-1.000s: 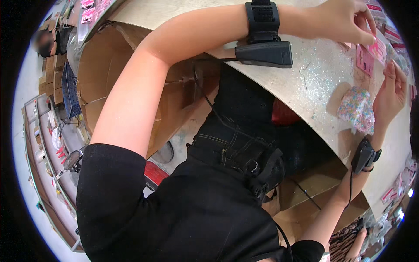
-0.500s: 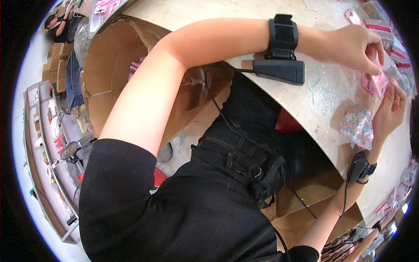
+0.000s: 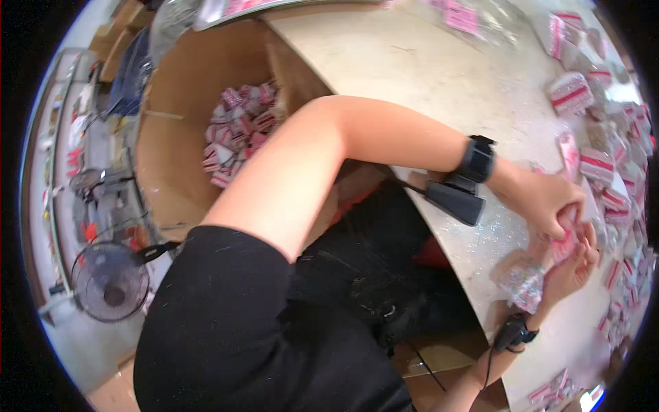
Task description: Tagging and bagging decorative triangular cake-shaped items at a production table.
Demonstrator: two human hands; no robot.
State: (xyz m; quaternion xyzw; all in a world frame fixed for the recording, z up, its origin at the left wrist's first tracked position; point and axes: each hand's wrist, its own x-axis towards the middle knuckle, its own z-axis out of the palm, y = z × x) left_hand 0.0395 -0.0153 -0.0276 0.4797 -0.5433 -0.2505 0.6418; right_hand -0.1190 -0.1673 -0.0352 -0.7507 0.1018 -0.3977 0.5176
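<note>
My left hand (image 3: 549, 206) reaches over the pale table with its fingers closed on a pink card (image 3: 564, 246). Just below it, my right hand (image 3: 573, 269) has its fingers curled against the same card. A small clear bag of multicoloured bits (image 3: 525, 285) lies beside my right wrist, on the near side of the hands. Whether the bag's top runs up into the card is hidden by my fingers. Dark straps with black devices circle both wrists.
Many pink-and-white packets (image 3: 597, 165) pile up along the table's far side. A cardboard box (image 3: 178, 137) at the left holds similar packets (image 3: 240, 130). A clear plastic bag with pink cards (image 3: 460, 17) lies at the top. A fan (image 3: 110, 281) stands at the left.
The view has turned, so the box's packets and more of the pile show. My hands have come closer together around the pink card. The bag of bits stays beside my right wrist.
</note>
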